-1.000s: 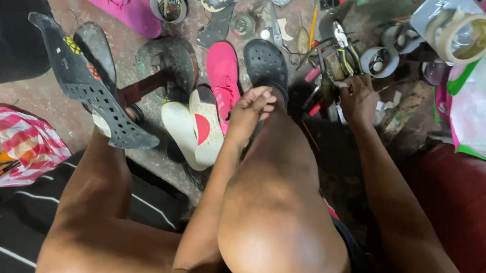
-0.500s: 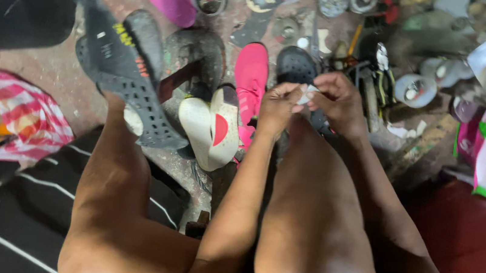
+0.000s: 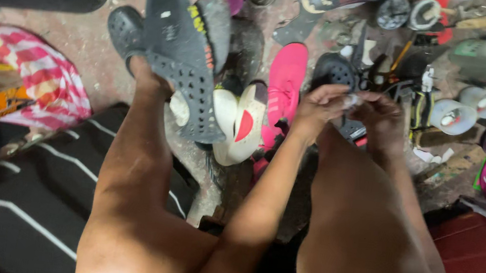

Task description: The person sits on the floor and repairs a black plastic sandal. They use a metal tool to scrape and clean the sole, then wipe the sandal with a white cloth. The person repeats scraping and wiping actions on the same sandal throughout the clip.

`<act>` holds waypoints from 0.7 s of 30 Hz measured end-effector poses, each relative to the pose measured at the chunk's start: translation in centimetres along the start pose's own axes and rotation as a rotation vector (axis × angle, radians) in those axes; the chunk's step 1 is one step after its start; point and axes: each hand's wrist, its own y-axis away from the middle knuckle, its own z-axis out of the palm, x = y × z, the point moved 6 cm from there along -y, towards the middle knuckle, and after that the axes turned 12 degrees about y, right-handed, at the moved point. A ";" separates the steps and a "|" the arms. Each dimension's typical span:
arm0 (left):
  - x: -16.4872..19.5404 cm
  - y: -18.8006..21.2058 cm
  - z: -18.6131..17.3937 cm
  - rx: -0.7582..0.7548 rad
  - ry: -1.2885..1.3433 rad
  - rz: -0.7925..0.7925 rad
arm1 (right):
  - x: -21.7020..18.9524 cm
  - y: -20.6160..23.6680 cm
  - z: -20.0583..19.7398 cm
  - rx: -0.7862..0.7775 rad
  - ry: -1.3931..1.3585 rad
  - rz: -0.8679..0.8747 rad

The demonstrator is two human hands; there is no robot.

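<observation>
Both hands, left hand point(image 3: 319, 105) and right hand point(image 3: 380, 112), pinch a small pale scrap point(image 3: 352, 100) beside the pink shoe point(image 3: 284, 92); a loose pinch could drop it into the clutter.

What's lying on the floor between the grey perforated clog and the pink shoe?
In the head view, a white shoe with a red patch lies between the grey perforated clog and the pink shoe.

This looks like a small shoe-fixing spot on the ground, not a tidy room. The floor point(image 3: 91, 46) is bare, rough and dirty. Shoes lie all over it: a pink shoe point(image 3: 285, 89) at 12 o'clock, a white shoe point(image 3: 238, 124) beside it, dark holey clogs point(image 3: 183, 69) at 11 o'clock. Small round tins point(image 3: 394, 12) and tools point(image 3: 402, 75) crowd 1 o'clock.
</observation>
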 end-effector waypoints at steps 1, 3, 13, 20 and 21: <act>0.3 0.0 0.0 -0.038 -0.054 0.014 | 0.2 -0.3 0.0 -0.044 -0.047 0.040; 0.9 0.0 0.2 -0.097 -0.113 0.074 | 0.0 -0.9 0.3 -0.118 -0.143 0.111; 4.5 1.9 0.7 -0.003 -0.767 0.501 | -2.3 1.0 3.2 -0.026 0.067 0.202; 5.5 2.9 2.7 -0.179 -0.982 0.657 | -3.2 0.8 2.0 0.010 0.090 0.183; 5.4 2.8 2.5 -0.144 -0.981 0.628 | -3.0 0.7 1.9 0.013 0.077 0.179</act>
